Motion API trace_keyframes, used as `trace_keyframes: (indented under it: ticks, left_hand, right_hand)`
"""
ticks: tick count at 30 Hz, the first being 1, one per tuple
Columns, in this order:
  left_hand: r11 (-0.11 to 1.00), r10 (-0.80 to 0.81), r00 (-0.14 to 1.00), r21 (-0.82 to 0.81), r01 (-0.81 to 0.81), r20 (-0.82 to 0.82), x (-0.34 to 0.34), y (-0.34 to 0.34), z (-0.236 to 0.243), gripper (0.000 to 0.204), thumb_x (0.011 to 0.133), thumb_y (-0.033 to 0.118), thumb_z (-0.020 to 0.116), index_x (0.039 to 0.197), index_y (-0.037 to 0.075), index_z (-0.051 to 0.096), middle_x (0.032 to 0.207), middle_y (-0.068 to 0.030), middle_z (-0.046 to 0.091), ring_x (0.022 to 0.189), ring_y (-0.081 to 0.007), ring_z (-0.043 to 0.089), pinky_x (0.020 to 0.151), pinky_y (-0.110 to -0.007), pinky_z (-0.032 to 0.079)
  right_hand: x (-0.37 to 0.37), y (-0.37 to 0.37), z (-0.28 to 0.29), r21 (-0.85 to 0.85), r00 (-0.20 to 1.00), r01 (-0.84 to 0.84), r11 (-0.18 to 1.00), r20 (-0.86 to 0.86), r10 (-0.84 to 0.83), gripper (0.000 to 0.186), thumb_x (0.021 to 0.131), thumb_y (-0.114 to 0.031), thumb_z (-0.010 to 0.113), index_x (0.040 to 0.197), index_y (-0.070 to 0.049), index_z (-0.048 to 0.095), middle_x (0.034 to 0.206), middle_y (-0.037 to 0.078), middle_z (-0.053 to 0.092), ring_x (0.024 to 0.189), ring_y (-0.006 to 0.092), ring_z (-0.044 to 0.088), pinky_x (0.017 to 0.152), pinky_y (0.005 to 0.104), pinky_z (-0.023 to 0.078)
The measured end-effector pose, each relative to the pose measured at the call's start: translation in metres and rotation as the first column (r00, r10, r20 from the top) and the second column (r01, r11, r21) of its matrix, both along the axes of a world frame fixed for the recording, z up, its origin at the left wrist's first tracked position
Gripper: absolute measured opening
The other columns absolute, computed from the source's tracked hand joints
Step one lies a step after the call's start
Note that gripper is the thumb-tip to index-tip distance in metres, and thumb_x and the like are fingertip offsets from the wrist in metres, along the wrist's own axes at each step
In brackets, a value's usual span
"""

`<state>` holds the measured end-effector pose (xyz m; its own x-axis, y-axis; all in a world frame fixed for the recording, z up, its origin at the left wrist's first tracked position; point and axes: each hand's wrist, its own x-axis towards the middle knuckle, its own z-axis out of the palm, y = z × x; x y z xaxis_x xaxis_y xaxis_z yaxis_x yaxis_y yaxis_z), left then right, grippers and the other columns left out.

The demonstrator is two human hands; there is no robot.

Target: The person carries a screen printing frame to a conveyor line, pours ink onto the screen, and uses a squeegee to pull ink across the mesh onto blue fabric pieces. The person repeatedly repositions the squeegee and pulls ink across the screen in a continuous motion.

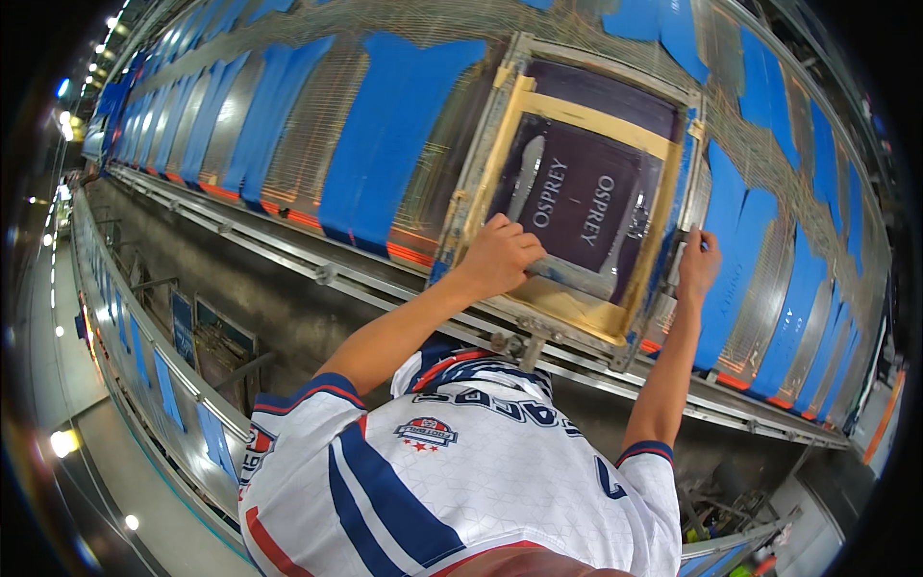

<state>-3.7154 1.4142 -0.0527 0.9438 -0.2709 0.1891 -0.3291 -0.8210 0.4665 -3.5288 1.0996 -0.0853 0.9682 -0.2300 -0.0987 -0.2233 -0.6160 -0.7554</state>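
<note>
Okay, we have the left hand (pixel 502 255) clamped on the squeegee (pixel 579 276), which lies across the near end of the framed screen (pixel 577 231); right hand (pixel 700 262) curled by the screen's right edge, grip we can't tell.

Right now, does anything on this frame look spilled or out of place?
Only one thing stands out: an uneven, pale, glossy streak on the left side of the dark screen. It looks smeared, though it may just be ink left by the flat bar in your left hand.
</note>
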Motion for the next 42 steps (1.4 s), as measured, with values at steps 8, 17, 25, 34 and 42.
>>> trace_keyframes:
  ticks: [8,17,25,34,42]
  left_hand:
    - [0.999,0.027,0.999,0.031,-0.026,-0.042,-0.019,0.143,0.008,0.032,0.062,0.015,0.086,0.092,0.014,0.073,0.096,0.0011,0.073,0.09,-0.0211,0.065,0.083,-0.039,0.047]
    - [0.993,0.037,0.999,0.111,-0.041,0.034,-0.071,0.278,0.007,0.031,0.059,0.011,0.085,0.087,0.012,0.073,0.091,0.0012,0.073,0.08,-0.0214,0.064,0.08,-0.037,0.043]
    - [0.991,-0.05,0.998,0.129,0.046,0.026,-0.116,0.302,-0.013,0.043,0.056,0.008,0.08,0.098,0.013,0.07,0.1,0.0001,0.072,0.089,-0.021,0.062,0.086,-0.039,0.04]
    - [0.991,-0.012,0.987,0.137,-0.01,0.163,0.055,0.353,-0.025,0.037,0.061,0.008,0.079,0.097,0.012,0.073,0.094,-0.0039,0.073,0.083,-0.0249,0.064,0.08,-0.039,0.042]
    - [0.993,-0.003,0.998,0.118,0.012,-0.07,0.141,0.37,-0.006,0.026,0.067,0.028,0.085,0.085,0.012,0.075,0.077,-0.006,0.071,0.076,-0.029,0.065,0.078,-0.042,0.044]
  right_hand:
    - [-0.04,0.145,-0.026,0.073,0.987,-0.036,0.997,0.16,0.024,0.022,0.094,-0.024,0.06,0.092,-0.004,0.066,0.078,0.015,0.067,0.073,0.0268,0.065,0.067,0.0413,0.049]
    - [-0.081,0.301,-0.037,0.234,0.992,-0.056,0.971,0.126,0.027,0.027,0.094,-0.03,0.062,0.094,-0.003,0.064,0.082,0.02,0.068,0.077,0.0401,0.066,0.074,0.0491,0.05]
    - [-0.079,0.334,-0.046,-0.035,0.992,-0.024,0.999,0.12,0.028,0.027,0.094,-0.032,0.061,0.098,-0.005,0.066,0.091,0.022,0.069,0.087,0.0444,0.065,0.076,0.0503,0.049]
    - [-0.044,0.326,-0.004,-0.223,0.897,-0.435,0.872,-0.022,0.442,0.03,0.092,-0.035,0.068,0.102,-0.008,0.07,0.106,0.018,0.071,0.101,0.0389,0.065,0.086,0.0484,0.05]
    - [0.013,0.428,0.075,-0.247,0.503,-0.845,0.474,-0.064,0.862,0.039,0.085,-0.04,0.074,0.1,-0.003,0.072,0.092,0.018,0.072,0.095,0.0382,0.066,0.087,0.0452,0.051]
